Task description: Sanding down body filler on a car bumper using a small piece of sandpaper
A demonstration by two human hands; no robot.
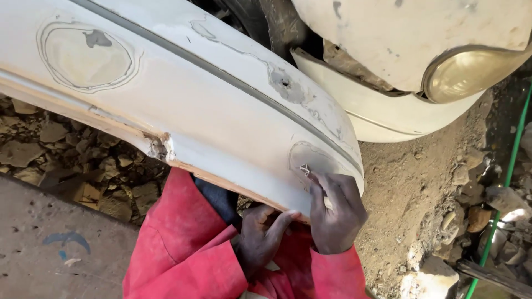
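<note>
Car body [388,39], white and scuffed, at upper right, with a yellowed headlight [471,75] set in its curve. Green hose [507,177] running down the right edge over bare dirt ground [404,188]. Loose rubble stones [83,160] at left; grey concrete slab [50,243] with a blue paint mark [66,239] at lower left.

Left grip [265,235] curled beneath; right grip [335,213] presses fingertips upward
</note>
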